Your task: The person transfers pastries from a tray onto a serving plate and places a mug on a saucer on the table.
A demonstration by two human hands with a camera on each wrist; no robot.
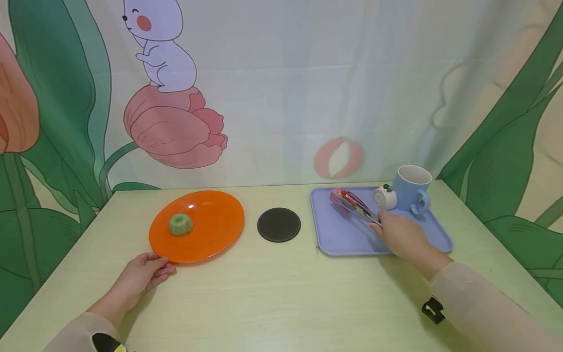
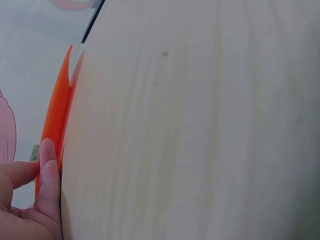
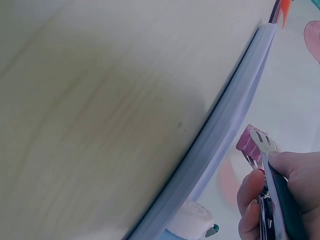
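My left hand (image 1: 142,276) (image 2: 37,195) pinches the near-left rim of an orange plate (image 1: 220,215) (image 2: 57,110), thumb above and fingers below. A small green ring-topped cake (image 1: 181,224) sits on that plate. Over the blue tray (image 1: 347,239) (image 3: 225,125), my right hand (image 1: 401,232) (image 3: 295,185) grips a metal utensil (image 1: 362,209) (image 3: 272,185) with fork-like tines and a dark green part. A pink cake piece (image 1: 339,199) (image 3: 248,142) is at the utensil's far end; whether it is clamped there I cannot tell.
At the tray's back right stand a light blue mug (image 1: 406,188) and, beside it, a white rolled cake (image 1: 385,197) (image 3: 192,220) with a dark topping. A round black coaster (image 1: 279,225) lies between plate and tray. Behind the table hangs a printed curtain (image 1: 281,98).
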